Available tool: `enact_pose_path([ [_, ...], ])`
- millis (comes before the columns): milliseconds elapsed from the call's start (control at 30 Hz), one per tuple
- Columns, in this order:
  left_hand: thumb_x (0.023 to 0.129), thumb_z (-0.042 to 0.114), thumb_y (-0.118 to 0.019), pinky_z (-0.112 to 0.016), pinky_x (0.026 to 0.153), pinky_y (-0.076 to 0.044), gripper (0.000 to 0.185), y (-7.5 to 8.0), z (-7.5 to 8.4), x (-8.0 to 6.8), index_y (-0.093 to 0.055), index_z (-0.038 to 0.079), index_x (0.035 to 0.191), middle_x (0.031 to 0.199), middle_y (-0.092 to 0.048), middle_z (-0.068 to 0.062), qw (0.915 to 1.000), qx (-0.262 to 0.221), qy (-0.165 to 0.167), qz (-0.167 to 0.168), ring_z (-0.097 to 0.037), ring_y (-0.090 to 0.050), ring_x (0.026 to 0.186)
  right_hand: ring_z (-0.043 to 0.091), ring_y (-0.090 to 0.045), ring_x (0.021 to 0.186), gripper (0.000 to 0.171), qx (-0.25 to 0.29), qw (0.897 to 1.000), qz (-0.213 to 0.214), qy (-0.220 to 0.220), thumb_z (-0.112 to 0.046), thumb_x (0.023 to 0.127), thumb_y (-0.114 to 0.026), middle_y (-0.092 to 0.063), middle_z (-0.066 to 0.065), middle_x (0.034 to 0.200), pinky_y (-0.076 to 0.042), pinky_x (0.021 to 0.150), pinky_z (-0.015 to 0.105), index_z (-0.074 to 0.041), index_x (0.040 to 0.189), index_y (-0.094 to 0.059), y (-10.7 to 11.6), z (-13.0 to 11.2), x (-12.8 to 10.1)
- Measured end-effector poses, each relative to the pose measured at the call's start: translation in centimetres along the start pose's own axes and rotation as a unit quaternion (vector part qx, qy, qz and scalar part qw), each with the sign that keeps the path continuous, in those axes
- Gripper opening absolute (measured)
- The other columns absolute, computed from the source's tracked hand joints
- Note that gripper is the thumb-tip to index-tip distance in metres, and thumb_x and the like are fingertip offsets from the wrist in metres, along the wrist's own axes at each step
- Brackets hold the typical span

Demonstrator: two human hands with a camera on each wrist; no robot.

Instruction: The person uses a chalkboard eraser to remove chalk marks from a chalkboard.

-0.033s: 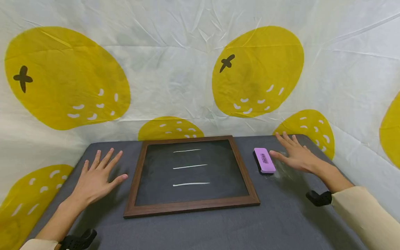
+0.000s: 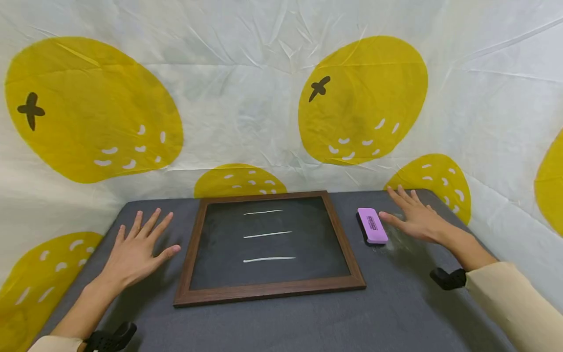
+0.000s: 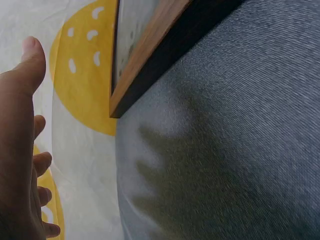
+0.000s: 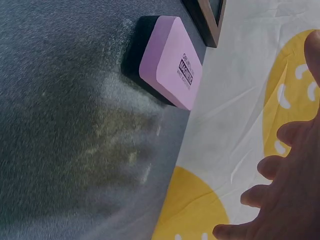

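A small wood-framed chalkboard point(image 2: 270, 271) lies in the middle of the cloth-covered table, with three white chalk lines point(image 2: 267, 234) across its dark face. To its right sits a purple eraser point(image 2: 372, 226) with a black underside, printed side up. My left hand point(image 2: 134, 254) hovers left of the board, fingers spread, holding nothing; its shadow falls on the cloth in the left wrist view. Above the table just right of the eraser is my right hand point(image 2: 415, 217), also with spread fingers and nothing held. Its thumb points toward the eraser, apart from it in the right wrist view.
Dark grey cloth point(image 2: 281, 322) covers the table. White chalk dust point(image 4: 120, 90) marks it around the eraser. A pale curtain point(image 2: 237, 107) printed with yellow fruit hangs behind the table and along both sides. Each wrist wears a black band point(image 2: 447, 278).
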State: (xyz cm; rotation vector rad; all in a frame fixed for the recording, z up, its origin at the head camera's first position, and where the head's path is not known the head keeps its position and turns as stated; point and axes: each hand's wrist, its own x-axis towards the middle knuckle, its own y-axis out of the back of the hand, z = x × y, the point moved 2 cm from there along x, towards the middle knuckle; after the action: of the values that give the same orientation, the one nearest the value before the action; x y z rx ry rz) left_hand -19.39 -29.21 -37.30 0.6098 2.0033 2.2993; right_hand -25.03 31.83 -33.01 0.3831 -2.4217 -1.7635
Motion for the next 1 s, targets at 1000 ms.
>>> enact_pose_path([
  [1000,0.093,0.041,-0.059,-0.073,0.099,-0.014,0.076,-4.3,1.3,-0.8,-0.023,0.013,0.154,0.153,-0.026,-0.022,0.9864,-0.164,-0.008,0.001,-0.051,-0.019,0.136,0.058,-0.028,0.127,0.092,0.035,0.992,0.113,-0.038,-0.057,0.093,-0.05,-0.026,0.038,0.144,-0.028,0.092,0.074,0.006,0.151,-0.014,-5.8,-0.2,0.3],
])
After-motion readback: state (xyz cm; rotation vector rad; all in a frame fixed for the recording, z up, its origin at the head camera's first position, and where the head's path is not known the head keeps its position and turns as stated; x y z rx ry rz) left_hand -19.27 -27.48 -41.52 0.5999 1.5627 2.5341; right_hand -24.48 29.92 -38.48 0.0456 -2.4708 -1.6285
